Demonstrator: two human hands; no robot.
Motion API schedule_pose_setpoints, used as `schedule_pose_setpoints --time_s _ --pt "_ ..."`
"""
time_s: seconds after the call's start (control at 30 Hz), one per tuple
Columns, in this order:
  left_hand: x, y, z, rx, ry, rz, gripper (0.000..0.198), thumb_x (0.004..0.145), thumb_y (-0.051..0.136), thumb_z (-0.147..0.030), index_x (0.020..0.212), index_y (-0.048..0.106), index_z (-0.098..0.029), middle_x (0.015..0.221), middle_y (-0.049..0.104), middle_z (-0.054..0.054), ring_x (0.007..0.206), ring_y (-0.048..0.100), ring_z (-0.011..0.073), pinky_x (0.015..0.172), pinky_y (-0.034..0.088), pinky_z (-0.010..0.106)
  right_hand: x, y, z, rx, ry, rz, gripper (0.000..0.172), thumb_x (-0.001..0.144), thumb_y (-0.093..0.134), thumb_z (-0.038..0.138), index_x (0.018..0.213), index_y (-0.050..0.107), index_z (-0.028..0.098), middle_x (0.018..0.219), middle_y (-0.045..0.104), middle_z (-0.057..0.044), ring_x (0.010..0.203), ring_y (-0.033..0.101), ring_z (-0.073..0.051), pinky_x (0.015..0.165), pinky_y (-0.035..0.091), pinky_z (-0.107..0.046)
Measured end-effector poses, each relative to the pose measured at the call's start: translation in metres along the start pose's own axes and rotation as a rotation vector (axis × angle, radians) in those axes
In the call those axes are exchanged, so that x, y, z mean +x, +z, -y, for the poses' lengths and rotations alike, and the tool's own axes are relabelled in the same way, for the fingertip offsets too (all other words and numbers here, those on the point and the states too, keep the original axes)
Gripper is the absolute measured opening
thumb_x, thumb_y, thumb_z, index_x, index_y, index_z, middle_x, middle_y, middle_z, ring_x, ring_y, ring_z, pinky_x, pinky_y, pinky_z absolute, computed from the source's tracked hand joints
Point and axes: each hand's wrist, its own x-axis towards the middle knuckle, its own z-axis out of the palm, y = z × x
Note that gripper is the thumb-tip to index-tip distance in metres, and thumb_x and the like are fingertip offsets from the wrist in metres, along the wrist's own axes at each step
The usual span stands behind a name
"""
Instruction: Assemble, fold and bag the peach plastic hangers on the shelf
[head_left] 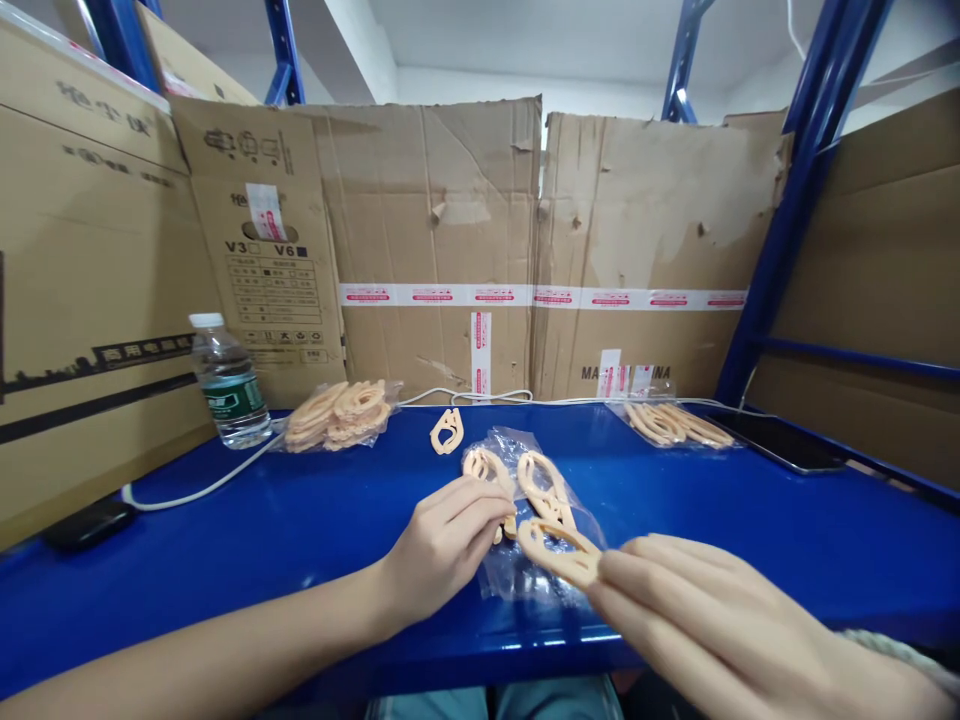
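My right hand (690, 610) pinches one end of a beige plastic folding hanger (559, 552), its looped end pointing left over a clear plastic bag (517, 580). My left hand (450, 540) is closed at the bag, its fingers on another beige hanger (484, 465); its fingertips partly cover that piece. Between the hands, a further hanger (546, 488) lies on the bag, tilted, just behind the one in my right hand. A single loose hanger (447, 431) rests on the blue table (360, 520) farther back.
Bagged hangers (337, 415) lie at back left beside a water bottle (231, 385); another bag of hangers (675, 424) lies at back right near a phone (784, 443). A black device (90, 525) sits far left. A white cable (202, 490) and cardboard walls (435, 220) border the table.
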Motion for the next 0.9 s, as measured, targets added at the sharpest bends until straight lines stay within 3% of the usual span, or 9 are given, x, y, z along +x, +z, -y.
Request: schedule_pose_setpoints --time_s 0.13,0.27,0.37,0.53,0.63,0.77,0.83,0.9 --pt "-0.001 0.000 0.000 -0.017 0.025 0.033 0.023 0.086 0.052 -0.003 0.103 0.062 -0.015 0.096 0.068 0.008 0.090 0.063 0.0177 0.081 0.054 0.031 0.011 0.039 -0.011 -0.120 -0.057 0.098 0.033 0.091 0.036 0.010 0.077 0.065 0.015 0.072 0.061 -0.008 0.061 0.054 -0.019 0.054 0.043 -0.033" --pt "-0.001 0.000 -0.001 -0.029 0.042 0.088 0.024 0.087 0.050 -0.002 0.104 0.061 -0.014 0.099 0.068 0.008 0.093 0.062 0.0177 0.085 0.053 0.032 0.005 0.072 -0.019 -0.257 -0.074 0.101 0.026 0.090 0.042 0.008 0.078 0.064 0.012 0.071 0.060 -0.007 0.062 0.052 -0.017 0.055 0.039 -0.032" --pt "0.000 0.000 -0.001 -0.040 0.051 0.121 0.023 0.088 0.048 -0.003 0.103 0.062 -0.014 0.097 0.068 0.008 0.092 0.062 0.0178 0.084 0.053 0.032 -0.003 0.081 -0.019 -0.313 -0.090 0.069 0.024 0.089 0.044 0.006 0.080 0.066 0.010 0.074 0.062 -0.010 0.067 0.053 -0.019 0.056 0.039 -0.033" --pt "0.000 0.001 0.000 -0.056 0.061 0.174 0.023 0.089 0.046 -0.004 0.104 0.061 -0.013 0.097 0.068 0.009 0.092 0.062 0.0178 0.083 0.053 0.032 -0.011 0.083 -0.018 -0.351 -0.051 0.126 0.022 0.087 0.048 0.008 0.079 0.068 0.008 0.083 0.062 -0.013 0.074 0.052 -0.022 0.057 0.036 -0.034" --pt "0.000 0.001 0.001 -0.053 0.071 0.206 0.023 0.088 0.046 -0.004 0.104 0.060 -0.013 0.098 0.067 0.009 0.093 0.062 0.0177 0.084 0.053 0.031 -0.009 0.076 -0.023 -0.207 0.003 0.112 0.021 0.088 0.050 0.010 0.075 0.067 0.011 0.078 0.060 -0.010 0.073 0.050 -0.019 0.057 0.035 -0.032" --pt "0.000 0.002 0.002 -0.053 0.082 0.223 0.022 0.089 0.046 -0.005 0.104 0.059 -0.013 0.097 0.067 0.008 0.091 0.061 0.0181 0.082 0.052 0.032 0.008 0.066 -0.050 0.223 0.209 -0.005 0.023 0.090 0.051 0.022 0.071 0.062 0.015 0.071 0.055 -0.005 0.069 0.046 -0.016 0.062 0.039 -0.029" --pt "0.000 0.002 0.002 -0.049 0.095 0.223 0.021 0.088 0.046 -0.003 0.101 0.059 -0.013 0.096 0.067 0.008 0.091 0.060 0.0188 0.081 0.052 0.033 0.024 0.075 -0.075 0.305 0.300 -0.041 0.021 0.091 0.049 0.021 0.076 0.063 0.015 0.071 0.058 -0.005 0.072 0.049 -0.016 0.067 0.042 -0.030" --pt "0.000 0.003 0.003 -0.049 0.096 0.207 0.020 0.087 0.047 -0.002 0.099 0.059 -0.013 0.095 0.067 0.008 0.091 0.060 0.0190 0.083 0.051 0.033 0.044 0.101 -0.103 0.357 0.320 0.062 0.014 0.089 0.051 0.016 0.090 0.065 0.015 0.079 0.065 -0.005 0.078 0.055 -0.017 0.073 0.045 -0.030"
